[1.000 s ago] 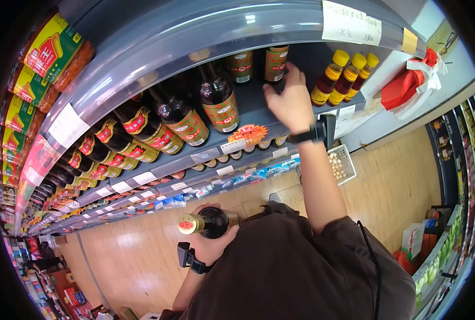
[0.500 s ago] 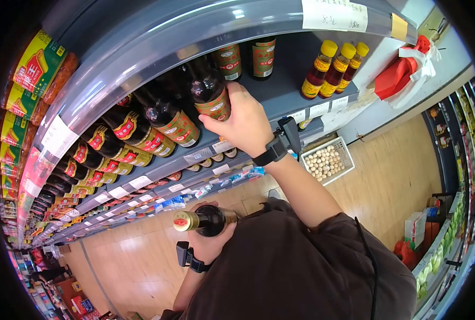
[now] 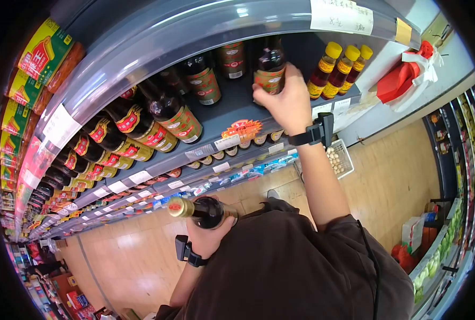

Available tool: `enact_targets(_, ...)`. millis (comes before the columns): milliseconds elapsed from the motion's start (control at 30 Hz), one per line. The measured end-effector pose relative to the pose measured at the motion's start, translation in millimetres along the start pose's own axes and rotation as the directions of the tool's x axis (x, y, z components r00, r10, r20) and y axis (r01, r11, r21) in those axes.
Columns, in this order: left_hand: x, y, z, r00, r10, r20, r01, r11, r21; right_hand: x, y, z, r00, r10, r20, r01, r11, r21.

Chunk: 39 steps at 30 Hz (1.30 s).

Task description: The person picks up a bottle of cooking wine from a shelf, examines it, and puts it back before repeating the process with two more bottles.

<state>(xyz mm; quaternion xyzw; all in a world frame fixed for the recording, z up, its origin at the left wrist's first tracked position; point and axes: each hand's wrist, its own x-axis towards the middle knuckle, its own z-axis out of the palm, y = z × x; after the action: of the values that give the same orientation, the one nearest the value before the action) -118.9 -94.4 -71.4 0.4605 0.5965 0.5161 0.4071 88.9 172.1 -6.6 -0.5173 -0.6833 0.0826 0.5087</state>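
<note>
right hand (image 3: 288, 104): fingers closed around dark bottle (image 3: 270, 66), upright on the shelf (image 3: 236, 109), left of the yellow-capped bottles (image 3: 336, 72) | left hand (image 3: 208, 237): wrapped round second bottle (image 3: 203, 212), tipped sideways well below the shelf | progress: one bottle at the shelf, one not yet there

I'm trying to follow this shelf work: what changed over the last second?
The right hand let go of the first dark bottle, which it clasped half a second ago. It moved right and closed on a second dark bottle beside the yellow-capped bottles. The left hand kept its grip on the gold-capped bottle at the chest.
</note>
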Motion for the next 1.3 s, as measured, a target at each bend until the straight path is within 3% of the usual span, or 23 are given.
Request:
enact_targets(33,1,0,0,1.000,-0.004,-0.009,0.004,1.000,-0.001,5,7,-2,1.000,-0.012,-0.027,0.009,0.994,-0.111)
enact_targets(100,8,-2,-3,0.998,-0.021,0.051,0.023,0.999,-0.049,10,13,-2,1.000,0.013,-0.024,-0.016,0.992,-0.128)
enact_targets(333,13,4,-1,0.991,-0.045,0.126,0.061,0.991,-0.122,8,17,2,0.999,0.004,-0.039,-0.008,0.995,-0.103)
enact_targets(367,12,3,-2,0.992,-0.050,0.119,0.065,0.990,-0.124,5,20,1,0.999,0.023,-0.028,-0.023,1.000,-0.021)
enact_targets(400,13,1,-2,0.989,-0.046,0.142,0.071,0.983,-0.171,5,21,1,0.999,0.038,-0.018,-0.037,0.997,0.062)
enact_targets(433,15,1,-2,0.986,-0.041,0.162,0.077,0.973,-0.219,-6,20,-2,0.996,-0.056,-0.072,0.058,0.998,0.018)
enact_targets(467,18,12,3,0.984,-0.063,0.169,0.117,0.936,-0.333,-17,12,-8,0.993,-0.070,-0.096,0.071,0.997,0.009)
enact_targets(500,21,8,2,0.985,-0.075,0.156,0.125,0.934,-0.336,-30,1,-16,0.990,-0.080,-0.115,0.081,0.997,0.000)
enact_targets(567,18,-7,-1,0.978,-0.010,0.208,0.087,0.927,-0.365,-64,-28,-38,0.999,0.038,-0.014,-0.036,0.995,0.094)
enact_targets(633,20,-2,-3,0.951,-0.018,0.308,0.147,0.904,-0.401,-116,-37,-48,0.926,0.217,0.308,-0.342,0.827,0.445)
enact_targets(700,18,-9,-4,0.929,-0.096,0.358,0.284,0.804,-0.522,-153,-50,-63,0.683,0.146,0.716,-0.642,0.587,0.493)
enact_targets(767,13,0,0,0.926,-0.069,0.371,0.272,0.803,-0.530,-180,-72,-72,0.449,0.015,0.893,-0.862,0.272,0.429)
enact_targets(800,11,4,0,0.905,-0.099,0.413,0.352,0.719,-0.599,-193,-72,-71,0.412,-0.062,0.909,-0.839,0.363,0.405)
enact_targets(867,7,10,-3,0.859,-0.145,0.491,0.474,0.586,-0.657,-211,-93,-79,0.413,-0.034,0.910,-0.858,0.320,0.401)
enact_targets(900,7,16,-6,0.830,-0.083,0.551,0.519,0.476,-0.710,-218,-105,-80,0.437,-0.011,0.900,-0.864,0.275,0.423)
enact_targets(933,7,22,-7,0.851,-0.105,0.515,0.496,0.482,-0.722,-223,-113,-81,0.437,0.008,0.899,-0.867,0.268,0.419)
enact_targets(1000,-1,28,-4,0.876,-0.167,0.452,0.472,0.485,-0.736,-230,-123,-81,0.535,-0.014,0.845,-0.647,0.637,0.420)
enact_targets(1133,-12,30,2,0.877,-0.248,0.412,0.475,0.580,-0.662,-242,-136,-87,0.461,0.021,0.887,-0.743,0.556,0.373)
enact_targets(1200,-18,25,7,0.894,-0.277,0.353,0.446,0.637,-0.629,-249,-135,-95,0.473,0.024,0.881,-0.739,0.555,0.381)
enact_targets(1300,-28,31,20,0.874,-0.340,0.348,0.486,0.575,-0.658,-253,-126,-109,0.469,0.025,0.883,-0.725,0.583,0.368)
